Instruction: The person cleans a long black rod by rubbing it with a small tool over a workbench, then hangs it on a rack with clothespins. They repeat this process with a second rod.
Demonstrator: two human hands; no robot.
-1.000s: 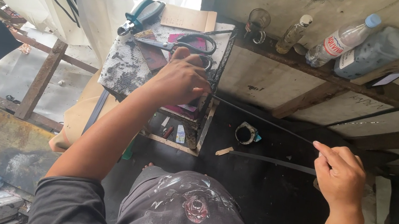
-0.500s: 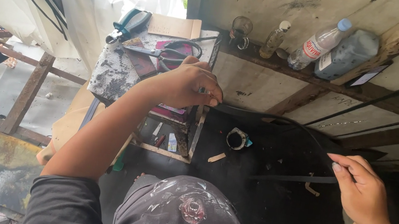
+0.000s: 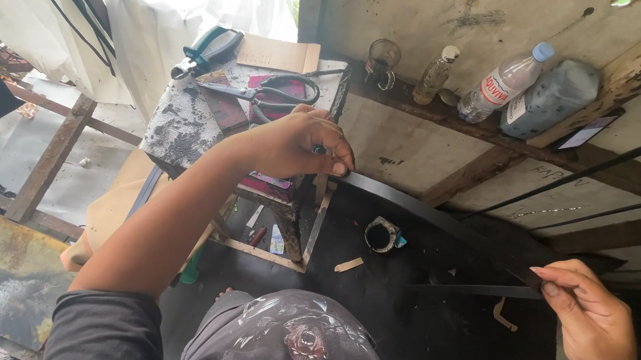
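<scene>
While the view has swung a little since a second ago, we can see that the long black strip (image 3: 452,224) is now stretched flatter between our two hands, where earlier it ran as a thin dark line up toward the wooden ledge (image 3: 518,139). Our left hand (image 3: 296,143) has come off the top of the small worktable (image 3: 182,126) and now curls over that table's right edge, its fingers pinching the near end of the strip there. Our right hand (image 3: 587,324), well to the right of the worktable and lower, pinches the strip's other end between thumb and forefinger, the remaining fingers loosely folded.

We judge that the strip is now under both hands' control and held taut, rather than merely reached for.

On the worktable, just behind the left hand, lie the scissors (image 3: 266,91) with dark handles and a teal-handled tool (image 3: 208,48). Below the worktable's right side, on the dark floor, sits a roll of tape (image 3: 382,235). Farther right and above, the ledge carries a small glass (image 3: 382,60), a small bottle (image 3: 435,75) and two plastic bottles (image 3: 527,89).
</scene>
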